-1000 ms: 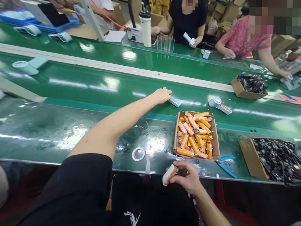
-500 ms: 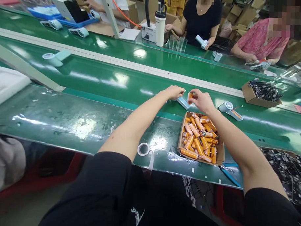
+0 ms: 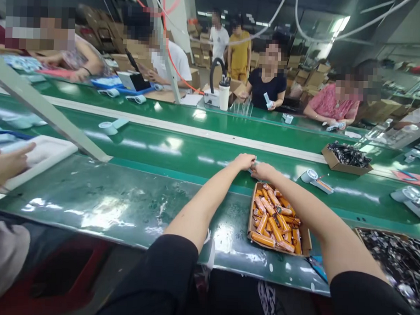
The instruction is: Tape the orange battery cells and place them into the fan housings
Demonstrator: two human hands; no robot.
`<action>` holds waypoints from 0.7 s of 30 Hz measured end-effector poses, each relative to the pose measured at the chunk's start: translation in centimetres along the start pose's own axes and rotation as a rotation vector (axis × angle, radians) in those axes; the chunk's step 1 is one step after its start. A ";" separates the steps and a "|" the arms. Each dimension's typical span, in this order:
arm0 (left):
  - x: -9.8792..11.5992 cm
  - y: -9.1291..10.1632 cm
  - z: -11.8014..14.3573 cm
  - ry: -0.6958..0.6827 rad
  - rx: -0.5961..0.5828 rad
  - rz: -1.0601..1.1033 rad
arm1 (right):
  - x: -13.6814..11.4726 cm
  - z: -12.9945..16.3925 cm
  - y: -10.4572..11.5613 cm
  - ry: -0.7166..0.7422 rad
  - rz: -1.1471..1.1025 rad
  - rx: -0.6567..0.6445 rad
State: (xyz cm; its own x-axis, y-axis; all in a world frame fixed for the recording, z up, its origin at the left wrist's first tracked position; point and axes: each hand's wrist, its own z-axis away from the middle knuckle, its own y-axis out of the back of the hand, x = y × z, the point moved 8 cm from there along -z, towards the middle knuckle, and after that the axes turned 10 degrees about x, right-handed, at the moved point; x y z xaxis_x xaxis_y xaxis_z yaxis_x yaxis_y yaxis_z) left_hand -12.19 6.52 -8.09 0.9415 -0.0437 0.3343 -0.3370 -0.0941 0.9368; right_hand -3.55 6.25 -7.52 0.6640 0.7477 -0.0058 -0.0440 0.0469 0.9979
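Note:
Both my arms reach out over the green conveyor belt (image 3: 155, 151). My left hand (image 3: 245, 161) and my right hand (image 3: 263, 170) meet fingertip to fingertip on a small light-blue part (image 3: 253, 167), which they almost wholly hide. Each hand has its fingers curled on that part. No orange cell shows in my right hand. Just below my right hand is an open cardboard box (image 3: 251, 215) filled with several orange cylindrical cells (image 3: 275, 218).
A second light-blue device (image 3: 312, 177) lies on the belt to the right. Cardboard boxes of black parts stand at the right (image 3: 346, 158) and the lower right (image 3: 396, 256). Blue pliers (image 3: 317, 268) lie by the near edge. A co-worker's hand (image 3: 10, 159) is at the left, and several people work across the belt.
My right hand carried an orange cell from the near edge up to the part under my left hand; now both hands close on it. The camera has tilted up.

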 end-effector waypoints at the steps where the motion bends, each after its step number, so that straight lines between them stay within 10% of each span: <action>1: 0.6 0.6 0.3 0.002 0.020 0.014 | -0.4 0.1 0.4 0.013 0.004 -0.007; 6: 3.4 4.1 6.5 -0.015 0.207 0.105 | -2.3 1.7 3.5 0.106 0.025 0.081; 15: -2.3 0.3 38.0 -0.063 0.407 0.009 | -1.1 3.7 6.0 0.012 0.095 0.171; 21: -1.1 1.6 40.0 -0.070 0.437 -0.103 | -4.5 5.2 7.3 -0.027 0.248 0.210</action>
State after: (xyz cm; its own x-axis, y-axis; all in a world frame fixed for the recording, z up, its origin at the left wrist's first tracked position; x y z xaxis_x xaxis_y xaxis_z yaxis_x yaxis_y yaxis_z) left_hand -14.18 -33.33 -11.05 0.9726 -0.0776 0.2194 -0.2277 -0.5116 0.8285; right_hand -2.97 -0.27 0.15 0.6722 0.7012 0.2376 -0.0535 -0.2741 0.9602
